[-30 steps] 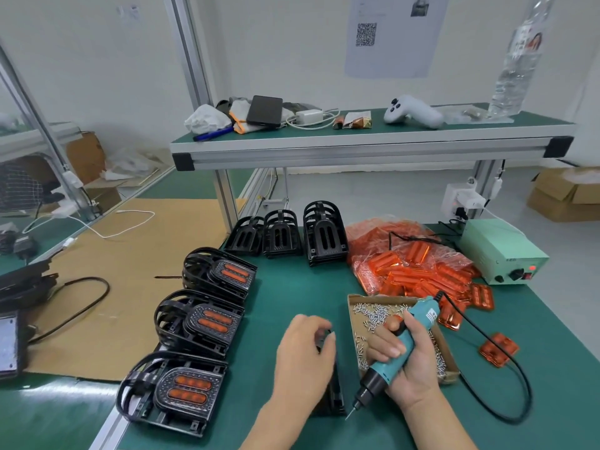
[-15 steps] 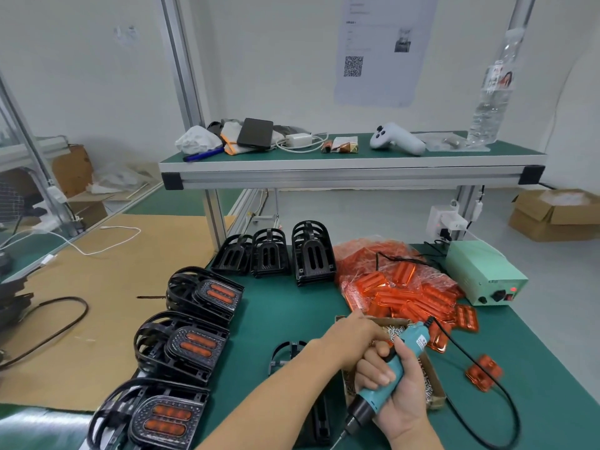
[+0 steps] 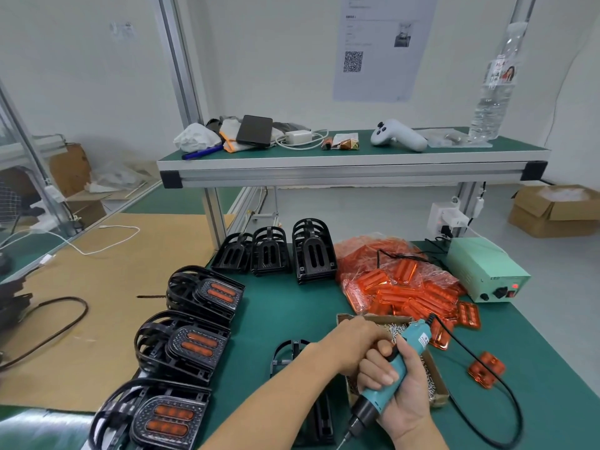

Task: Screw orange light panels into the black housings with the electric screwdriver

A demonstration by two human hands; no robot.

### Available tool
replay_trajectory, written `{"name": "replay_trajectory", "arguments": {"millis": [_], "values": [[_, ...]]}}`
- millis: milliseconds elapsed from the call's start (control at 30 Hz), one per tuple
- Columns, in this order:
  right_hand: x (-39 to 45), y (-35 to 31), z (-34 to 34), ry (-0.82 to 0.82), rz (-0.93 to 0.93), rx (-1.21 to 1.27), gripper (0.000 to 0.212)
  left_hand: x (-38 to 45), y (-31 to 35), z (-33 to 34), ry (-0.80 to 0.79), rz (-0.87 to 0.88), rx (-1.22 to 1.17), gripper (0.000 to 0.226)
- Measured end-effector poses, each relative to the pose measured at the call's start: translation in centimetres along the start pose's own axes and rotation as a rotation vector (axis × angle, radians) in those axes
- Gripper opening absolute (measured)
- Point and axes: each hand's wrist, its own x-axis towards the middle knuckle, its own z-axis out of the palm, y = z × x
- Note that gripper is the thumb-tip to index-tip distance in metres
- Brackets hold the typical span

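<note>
In the lower right of the frame the right hand wraps its fingers around the teal electric screwdriver, holding it tilted so the black nose and bit point down and to the left while its black cord trails off to the right across the green bench. The left forearm crosses from the bottom centre toward the right, and the left hand reaches over the cardboard screw box, knuckles up; its fingertips are hidden behind the tool and the other hand, so whether they pinch anything cannot be told. Just below and left of that arm lies a black housing, partly covered by it. Along the left edge of the bench sit three finished housings with orange panels showing through their slots. At upper centre stand empty housings, and right of them a heap of orange light panels spills from a plastic bag, with one loose panel lying apart at the right.
</note>
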Motion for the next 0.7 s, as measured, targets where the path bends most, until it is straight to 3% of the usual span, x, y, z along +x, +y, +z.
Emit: {"name": "replay_trajectory", "arguments": {"millis": [67,233,400,467,600,700], "values": [[0.0,0.0,-0.1,-0.033,-0.001,-0.019,0.034,0.2,-0.4,0.7,0.000,-0.074,-0.067,0.017],[0.0,-0.1,-0.2,-0.096,0.007,-0.032,0.045,0.1,-1.3,1.5,0.051,-0.207,-0.194,0.043],[-0.1,-0.1,-0.2,-0.080,0.003,-0.048,0.046,-0.5,-1.3,1.1,0.227,-0.367,-0.393,0.034],[-0.1,-0.1,-0.2,-0.074,0.002,-0.051,0.045,-0.8,-1.4,0.8,0.337,-0.453,-0.543,0.028],[-0.1,-0.1,-0.2,-0.074,-0.002,-0.050,0.045,-1.9,-1.7,-0.6,0.502,-0.502,-1.161,0.014],[-0.1,-0.2,-0.3,-0.079,0.012,-0.041,0.045,-3.8,-1.9,-2.2,0.613,-0.506,-1.289,0.012]]}}
